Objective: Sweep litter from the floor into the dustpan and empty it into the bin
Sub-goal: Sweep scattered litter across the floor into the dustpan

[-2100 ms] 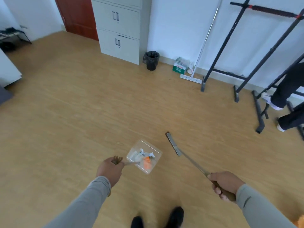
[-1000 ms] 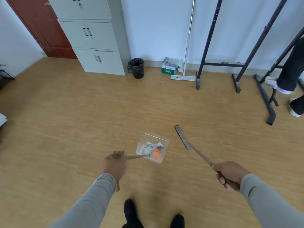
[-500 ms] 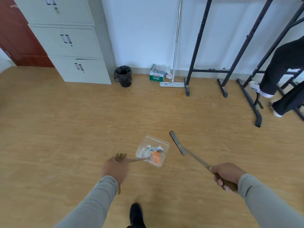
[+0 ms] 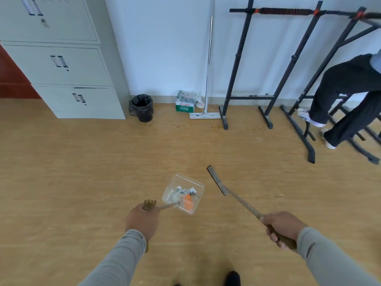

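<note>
Now gripping the clear dustpan [image 4: 184, 194] by its handle in the left hand [image 4: 142, 220], fingers curled round it, white and orange litter [image 4: 184, 195] lying inside; clutching the broom [image 4: 231, 194] handle in the right hand [image 4: 282, 229], at three o'clock of the dustpan. Standing well ahead at eleven o'clock: black-lined bin [image 4: 141, 107], beside the grey cabinet [image 4: 61, 65].

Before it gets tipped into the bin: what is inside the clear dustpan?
The dustpan, held by the left hand, carries crumpled white paper scraps and an orange piece. Anything beneath the scraps is covered.
</note>
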Action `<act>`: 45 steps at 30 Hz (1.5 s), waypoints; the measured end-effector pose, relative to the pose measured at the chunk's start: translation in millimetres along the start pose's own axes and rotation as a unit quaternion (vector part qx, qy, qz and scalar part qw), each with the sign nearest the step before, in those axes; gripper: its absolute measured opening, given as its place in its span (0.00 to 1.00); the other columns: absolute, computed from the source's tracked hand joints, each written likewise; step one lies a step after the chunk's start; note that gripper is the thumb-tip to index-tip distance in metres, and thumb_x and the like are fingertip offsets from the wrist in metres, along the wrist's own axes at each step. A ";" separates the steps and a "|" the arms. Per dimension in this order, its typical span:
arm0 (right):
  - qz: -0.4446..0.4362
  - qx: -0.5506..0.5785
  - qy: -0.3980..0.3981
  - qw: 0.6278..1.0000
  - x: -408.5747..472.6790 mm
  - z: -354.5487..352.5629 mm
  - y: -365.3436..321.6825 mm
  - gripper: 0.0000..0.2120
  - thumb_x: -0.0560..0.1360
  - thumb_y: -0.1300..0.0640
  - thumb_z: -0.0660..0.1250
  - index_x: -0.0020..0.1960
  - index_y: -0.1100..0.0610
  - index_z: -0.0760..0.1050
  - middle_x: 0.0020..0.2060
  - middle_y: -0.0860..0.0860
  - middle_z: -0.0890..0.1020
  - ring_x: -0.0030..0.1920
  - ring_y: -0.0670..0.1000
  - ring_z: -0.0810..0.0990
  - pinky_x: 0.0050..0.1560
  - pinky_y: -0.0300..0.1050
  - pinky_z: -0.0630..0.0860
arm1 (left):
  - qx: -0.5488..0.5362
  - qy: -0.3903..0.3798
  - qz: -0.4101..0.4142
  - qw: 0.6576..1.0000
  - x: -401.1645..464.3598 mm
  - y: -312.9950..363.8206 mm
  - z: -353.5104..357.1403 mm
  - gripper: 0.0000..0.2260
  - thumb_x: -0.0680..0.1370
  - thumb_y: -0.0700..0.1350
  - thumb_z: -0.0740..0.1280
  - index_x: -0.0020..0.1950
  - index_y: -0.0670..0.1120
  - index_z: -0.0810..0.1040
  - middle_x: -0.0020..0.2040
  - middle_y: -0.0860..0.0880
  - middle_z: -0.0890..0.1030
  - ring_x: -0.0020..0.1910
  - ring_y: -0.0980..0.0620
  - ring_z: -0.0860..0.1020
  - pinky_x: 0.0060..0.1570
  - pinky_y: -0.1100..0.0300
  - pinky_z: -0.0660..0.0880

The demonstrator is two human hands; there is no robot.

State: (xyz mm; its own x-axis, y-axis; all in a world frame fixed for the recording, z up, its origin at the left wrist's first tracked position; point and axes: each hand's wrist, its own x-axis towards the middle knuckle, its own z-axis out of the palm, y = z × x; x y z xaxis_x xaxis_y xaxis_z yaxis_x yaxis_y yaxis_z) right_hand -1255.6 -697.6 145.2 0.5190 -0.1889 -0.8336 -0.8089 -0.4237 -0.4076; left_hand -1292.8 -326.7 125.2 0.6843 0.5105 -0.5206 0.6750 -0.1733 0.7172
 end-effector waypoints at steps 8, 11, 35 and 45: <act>0.017 0.009 -0.003 1.000 51.9 -26.7 -29.2 0.09 0.81 0.57 0.64 0.57 0.62 0.76 0.30 0.56 0.75 0.23 0.51 0.69 0.24 0.39 0.65 | 0.021 0.005 -0.013 1.000 40.3 42.1 36.2 0.07 0.79 0.49 0.67 0.42 0.52 0.77 0.33 0.47 0.82 0.28 0.49 0.78 0.27 0.61 0.72; 0.028 0.016 -0.011 0.999 80.2 -51.9 -43.0 0.10 0.81 0.57 0.64 0.58 0.62 0.76 0.29 0.56 0.76 0.23 0.51 0.69 0.24 0.39 0.66 | 0.033 0.006 -0.021 0.999 52.8 65.1 57.7 0.07 0.79 0.49 0.67 0.44 0.48 0.79 0.29 0.48 0.80 0.23 0.51 0.74 0.24 0.63 0.69; 0.069 0.078 -0.019 0.994 228.4 -207.2 -149.4 0.09 0.82 0.57 0.64 0.53 0.64 0.75 0.28 0.56 0.75 0.23 0.51 0.70 0.22 0.39 0.65 | 0.091 0.014 -0.040 0.995 165.0 246.2 218.3 0.11 0.77 0.52 0.65 0.56 0.50 0.80 0.39 0.48 0.83 0.33 0.47 0.79 0.30 0.59 0.73; 0.119 0.133 0.030 0.983 281.1 -237.1 -228.8 0.10 0.81 0.57 0.65 0.53 0.65 0.76 0.27 0.54 0.75 0.22 0.50 0.70 0.23 0.39 0.65 | 0.155 -0.033 -0.006 0.987 279.4 320.2 274.3 0.10 0.77 0.52 0.65 0.48 0.47 0.80 0.32 0.46 0.81 0.27 0.46 0.76 0.28 0.59 0.72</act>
State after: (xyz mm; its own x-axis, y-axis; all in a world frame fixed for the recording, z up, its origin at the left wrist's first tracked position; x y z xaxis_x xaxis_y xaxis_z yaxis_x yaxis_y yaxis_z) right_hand -859.1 -863.8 92.4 0.3143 -0.3097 -0.8974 -0.9492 -0.1161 -0.2924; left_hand -809.8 -470.5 82.3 0.6849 0.4609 -0.5644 0.7286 -0.4226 0.5390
